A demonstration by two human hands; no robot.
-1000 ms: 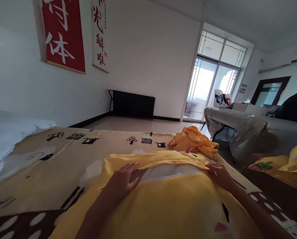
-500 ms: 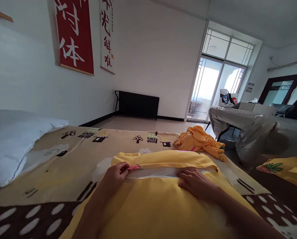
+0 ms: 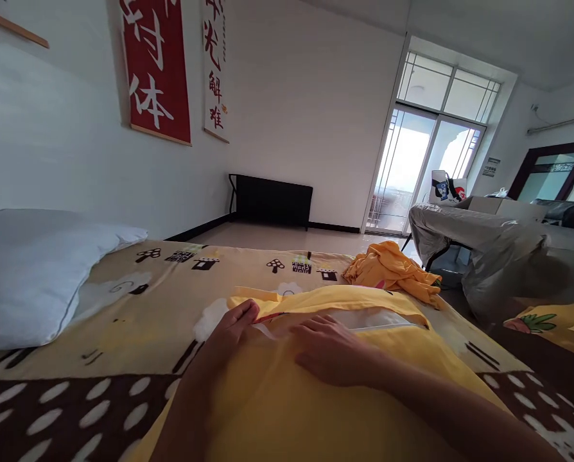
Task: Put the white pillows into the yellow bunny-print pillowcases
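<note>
In front of me lies a yellow pillowcase [image 3: 268, 410] with a white pillow [image 3: 357, 319] showing through its long opening. My left hand [image 3: 236, 324] pinches the case's edge at the left end of that opening, thumb against fingers. On the near edge of the opening, left of its middle, my right hand [image 3: 330, 350] has its fingers bent together over the yellow cloth. Its fingertips are partly hidden and slightly blurred. A pale strip along the near edge [image 3: 388, 326] shows right of that hand.
Beneath is a bed with a patterned beige and brown cover [image 3: 162, 308]. A white pillow [image 3: 27, 276] lies at the left. Crumpled orange cloth [image 3: 393, 273] rests at the far right, and yellow printed cloth [image 3: 532, 321] beyond the bed's right side. A plastic-covered table [image 3: 479, 224] stands behind.
My right hand has slid left along the opening, nearer my left hand, uncovering more white pillow on the right. My left hand still pinches the edge. The view has shifted slightly left.
</note>
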